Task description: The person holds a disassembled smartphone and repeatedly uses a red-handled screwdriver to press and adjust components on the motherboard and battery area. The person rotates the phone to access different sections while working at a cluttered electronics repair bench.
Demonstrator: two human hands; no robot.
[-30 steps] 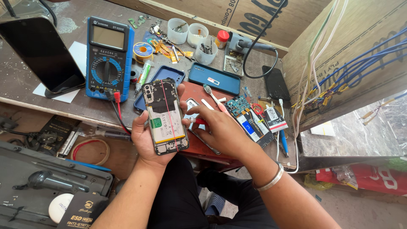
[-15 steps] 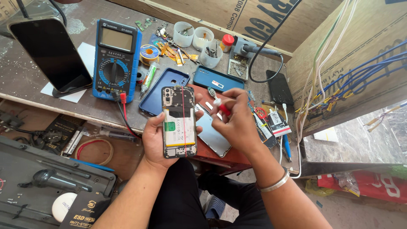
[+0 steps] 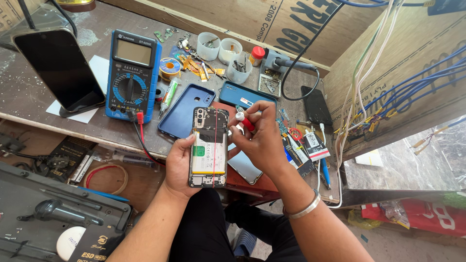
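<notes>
Just below the blue multimeter (image 3: 130,73), my left hand (image 3: 179,167) cradles the opened phone (image 3: 209,147) (back off) while my right hand (image 3: 262,140) pinches a red-handled screwdriver (image 3: 244,121) at its top edge.

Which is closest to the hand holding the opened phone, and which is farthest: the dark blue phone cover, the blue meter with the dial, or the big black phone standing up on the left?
Measured from the left hand:
1. Dark blue phone cover, just beyond the fingers.
2. Blue meter, farther back and left.
3. Big black phone, far left on its stand.
</notes>
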